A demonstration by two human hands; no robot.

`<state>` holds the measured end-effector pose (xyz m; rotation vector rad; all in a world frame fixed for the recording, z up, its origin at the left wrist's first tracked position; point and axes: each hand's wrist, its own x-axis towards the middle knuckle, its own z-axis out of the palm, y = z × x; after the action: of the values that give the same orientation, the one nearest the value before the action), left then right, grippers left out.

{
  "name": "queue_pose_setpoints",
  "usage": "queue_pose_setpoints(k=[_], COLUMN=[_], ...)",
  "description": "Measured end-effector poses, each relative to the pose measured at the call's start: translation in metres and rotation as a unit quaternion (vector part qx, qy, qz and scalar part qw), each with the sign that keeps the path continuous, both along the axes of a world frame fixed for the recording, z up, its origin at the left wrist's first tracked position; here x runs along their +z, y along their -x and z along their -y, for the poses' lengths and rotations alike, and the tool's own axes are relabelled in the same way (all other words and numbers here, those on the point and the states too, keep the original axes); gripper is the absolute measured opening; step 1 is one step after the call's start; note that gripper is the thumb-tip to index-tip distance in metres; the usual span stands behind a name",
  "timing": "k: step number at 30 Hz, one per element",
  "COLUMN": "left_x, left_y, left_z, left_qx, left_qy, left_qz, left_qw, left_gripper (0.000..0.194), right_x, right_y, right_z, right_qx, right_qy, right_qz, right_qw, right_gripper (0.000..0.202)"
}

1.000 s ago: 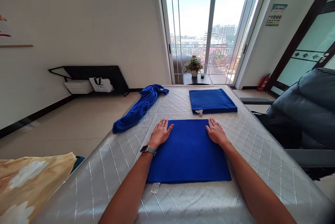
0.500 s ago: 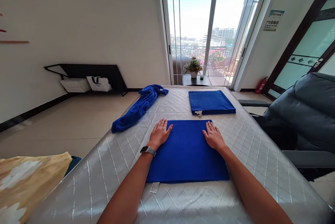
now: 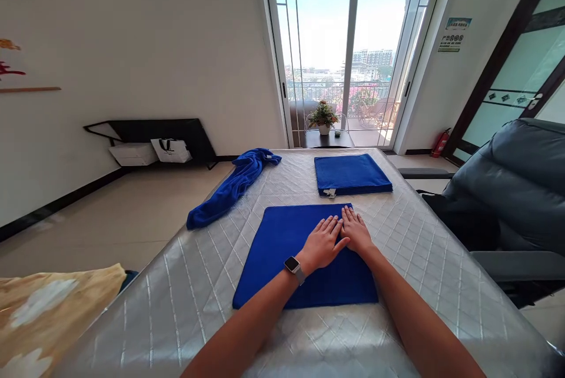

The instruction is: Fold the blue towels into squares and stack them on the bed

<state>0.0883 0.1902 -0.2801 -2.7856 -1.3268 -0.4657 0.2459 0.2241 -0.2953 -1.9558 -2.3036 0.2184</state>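
Note:
A blue cloth (image 3: 273, 248), laid out as a flat rectangle, rests on the silver quilted surface (image 3: 185, 284) in front of me. My left hand (image 3: 321, 241), with a watch on its wrist, lies flat on the cloth right of its middle. Beside it, my right hand (image 3: 355, 229) is spread over the cloth's far right part. The two hands touch or nearly touch, and neither grips anything. Beyond them sits a neat stack of folded blue cloths (image 3: 352, 172) with white tags at its front edge. At the far left lies a crumpled blue cloth (image 3: 233, 186).
A dark padded armchair (image 3: 525, 189) stands along the right side. At lower left is a yellow patterned blanket (image 3: 62, 301). A potted plant (image 3: 323, 116) is on a small table past the far edge, by the glass sliding door (image 3: 326, 42).
My left hand has moved right from the cloth's left edge to beside my right hand. The right hand stays near the far right corner. The view has shifted slightly.

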Motion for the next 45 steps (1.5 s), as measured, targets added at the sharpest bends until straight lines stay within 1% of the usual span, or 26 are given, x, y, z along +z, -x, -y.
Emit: queue_pose_setpoints(k=[1, 2, 4, 7, 10, 12, 14, 16, 19, 25, 28, 30, 32, 35, 39, 41, 43, 45], left_x=[-0.003, -0.006, -0.01, -0.016, -0.024, -0.029, -0.031, -0.031, -0.027, -0.021, -0.022, -0.023, -0.025, -0.028, -0.031, -0.029, -0.023, -0.016], left_y=[0.002, 0.008, 0.034, 0.093, 0.153, 0.181, 0.195, 0.197, 0.192, 0.187, 0.187, 0.187, 0.187, 0.188, 0.192, 0.193, 0.191, 0.181], left_z=[-0.004, -0.009, -0.019, -0.03, -0.033, -0.031, -0.029, -0.026, -0.024, -0.021, -0.022, -0.023, -0.025, -0.027, -0.028, -0.028, -0.025, -0.017], left_qx=[0.022, 0.047, 0.099, 0.185, 0.263, 0.275, 0.263, 0.251, 0.254, 0.259, 0.26, 0.257, 0.257, 0.258, 0.249, 0.25, 0.258, 0.256], left_qy=[0.02, 0.038, 0.063, 0.068, 0.064, 0.062, 0.062, 0.071, 0.081, 0.081, 0.08, 0.076, 0.077, 0.075, 0.067, 0.064, 0.05, 0.03], left_qz=[-0.006, -0.012, -0.022, -0.026, -0.019, -0.01, -0.005, -0.008, -0.01, -0.011, -0.011, -0.007, -0.005, -0.005, -0.005, -0.006, -0.008, -0.005], left_qw=[1.0, 0.998, 0.993, 0.98, 0.963, 0.959, 0.963, 0.965, 0.964, 0.962, 0.962, 0.963, 0.963, 0.963, 0.966, 0.966, 0.965, 0.966], left_gripper=[0.073, 0.074, 0.076, 0.078, 0.082, 0.083, 0.082, 0.082, 0.085, 0.084, 0.084, 0.085, 0.086, 0.088, 0.087, 0.086, 0.085, 0.085], right_x=[0.0, 0.0, 0.001, 0.002, 0.001, -0.001, -0.004, -0.005, -0.005, 0.005, 0.011, 0.014, 0.013, 0.007, -0.001, -0.001, 0.0, 0.002], right_y=[0.0, 0.001, 0.002, 0.003, 0.003, 0.002, 0.001, 0.0, 0.0, 0.003, 0.002, 0.001, 0.0, 0.0, 0.001, 0.001, 0.001, 0.002], right_z=[0.0, 0.0, 0.0, 0.0, 0.0, -0.001, -0.002, -0.002, -0.002, 0.003, 0.011, 0.022, 0.034, 0.05, 0.056, 0.054, 0.053, 0.053], right_qx=[-0.004, -0.011, -0.023, -0.024, -0.022, -0.023, -0.025, -0.025, -0.024, -0.03, -0.029, -0.029, -0.026, -0.028, -0.043, -0.04, -0.038, -0.037], right_qy=[0.001, 0.002, 0.005, 0.007, 0.008, 0.009, 0.009, 0.01, 0.014, 0.017, 0.017, 0.01, -0.001, -0.003, 0.011, 0.011, 0.009, 0.008], right_qz=[-0.005, -0.012, -0.026, -0.035, -0.032, -0.025, -0.017, -0.011, -0.012, -0.016, -0.005, 0.001, 0.0, -0.004, -0.009, -0.012, -0.016, -0.02], right_qw=[1.0, 1.0, 0.999, 0.999, 0.999, 0.999, 1.0, 1.0, 1.0, 0.999, 0.999, 1.0, 1.0, 1.0, 0.999, 0.999, 0.999, 0.999], right_gripper=[0.067, 0.068, 0.07, 0.07, 0.071, 0.071, 0.071, 0.071, 0.071, 0.069, 0.069, 0.069, 0.07, 0.071, 0.072, 0.072, 0.071, 0.071])
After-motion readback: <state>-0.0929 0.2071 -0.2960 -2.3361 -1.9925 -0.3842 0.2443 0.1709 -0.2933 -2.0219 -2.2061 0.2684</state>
